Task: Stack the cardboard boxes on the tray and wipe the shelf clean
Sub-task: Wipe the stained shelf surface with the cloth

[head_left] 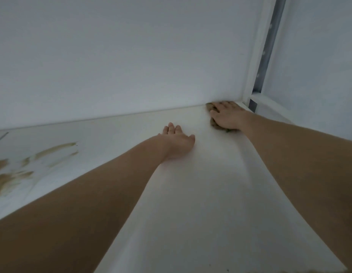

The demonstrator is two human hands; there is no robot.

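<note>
A white shelf (200, 194) fills the view. My right hand (226, 115) lies flat with straight fingers on a brownish cloth (210, 107), pressing it into the shelf's far right corner by the wall. My left hand (178, 141) rests flat on the bare shelf, fingers straight, a little nearer and to the left of the cloth. Brown smears (19, 168) streak the shelf at the left. No cardboard boxes or tray are in view.
A white back wall (122, 56) rises right behind the shelf. A white upright post with a grey metal strip (267, 48) stands at the right corner, and a second white panel (318, 66) lies beyond it.
</note>
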